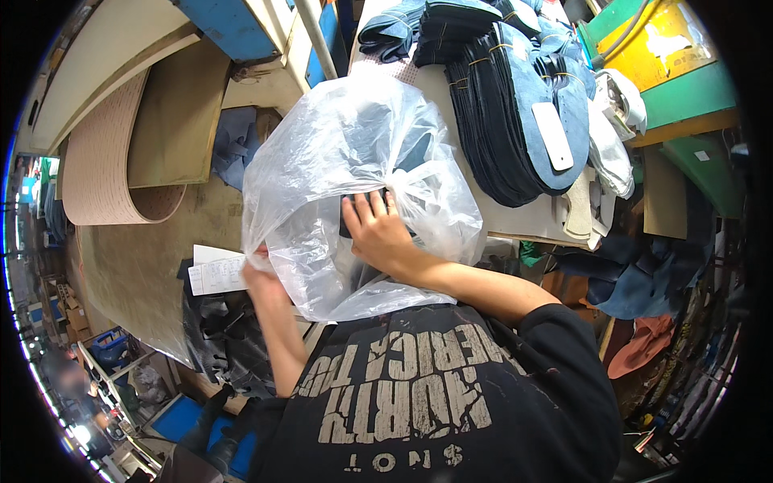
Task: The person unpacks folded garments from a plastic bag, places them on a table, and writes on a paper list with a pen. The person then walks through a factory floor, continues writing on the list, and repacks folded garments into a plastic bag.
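Note:
A large clear plastic bag (310, 137) stands puffed out in front of me, its mouth facing my body. Dark and bluish pieces show dimly through its film. My right hand (378, 233) reaches into the mouth, fingers stretched and slightly apart, lying on something dark inside; what this is stays mostly hidden. At the bag's left edge, my left hand (259, 264) is closed on the plastic, its fingers partly covered and a little blurred. Just left of that hand lie white paper slips (217, 272) with writing.
Stacks of blue-grey, rounded leather-like pieces (515, 121) tied with bands cover the table's right side, a white rounded plate (551, 135) on top. A metal pole (316, 36) rises behind the bag. A curled pinkish sheet (101, 161) is at left; a green and yellow machine (668, 72) stands right.

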A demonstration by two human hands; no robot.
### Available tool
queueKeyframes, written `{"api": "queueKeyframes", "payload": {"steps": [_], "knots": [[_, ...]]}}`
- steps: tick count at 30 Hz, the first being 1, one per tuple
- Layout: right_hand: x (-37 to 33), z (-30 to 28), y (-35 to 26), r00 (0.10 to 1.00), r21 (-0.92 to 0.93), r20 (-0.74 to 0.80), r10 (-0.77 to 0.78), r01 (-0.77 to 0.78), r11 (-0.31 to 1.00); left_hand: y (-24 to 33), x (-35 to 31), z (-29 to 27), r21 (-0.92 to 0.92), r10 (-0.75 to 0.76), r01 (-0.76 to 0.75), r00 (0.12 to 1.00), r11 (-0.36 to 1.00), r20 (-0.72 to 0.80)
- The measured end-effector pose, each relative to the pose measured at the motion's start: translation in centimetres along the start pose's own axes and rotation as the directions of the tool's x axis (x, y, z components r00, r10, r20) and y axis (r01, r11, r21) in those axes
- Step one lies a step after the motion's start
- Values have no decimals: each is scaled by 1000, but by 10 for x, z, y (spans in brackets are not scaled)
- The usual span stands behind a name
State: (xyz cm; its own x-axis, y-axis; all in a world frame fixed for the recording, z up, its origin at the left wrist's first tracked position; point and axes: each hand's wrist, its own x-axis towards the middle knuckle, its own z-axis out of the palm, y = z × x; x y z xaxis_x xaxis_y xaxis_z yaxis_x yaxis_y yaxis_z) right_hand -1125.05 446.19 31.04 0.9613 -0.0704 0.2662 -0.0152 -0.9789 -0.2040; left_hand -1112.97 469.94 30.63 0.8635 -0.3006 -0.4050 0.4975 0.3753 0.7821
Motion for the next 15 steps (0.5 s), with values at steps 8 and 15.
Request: {"api": "queueKeyframes", "payload": {"steps": [8, 15], "knots": [[9, -54, 24, 756, 937, 254, 604, -348, 41, -118, -26, 6, -145, -433, 426, 901, 893, -15], [7, -47, 48, 556, 694, 656, 510, -180, -697, -111, -1, 12, -133, -345, 417, 862, 899, 372]]}}
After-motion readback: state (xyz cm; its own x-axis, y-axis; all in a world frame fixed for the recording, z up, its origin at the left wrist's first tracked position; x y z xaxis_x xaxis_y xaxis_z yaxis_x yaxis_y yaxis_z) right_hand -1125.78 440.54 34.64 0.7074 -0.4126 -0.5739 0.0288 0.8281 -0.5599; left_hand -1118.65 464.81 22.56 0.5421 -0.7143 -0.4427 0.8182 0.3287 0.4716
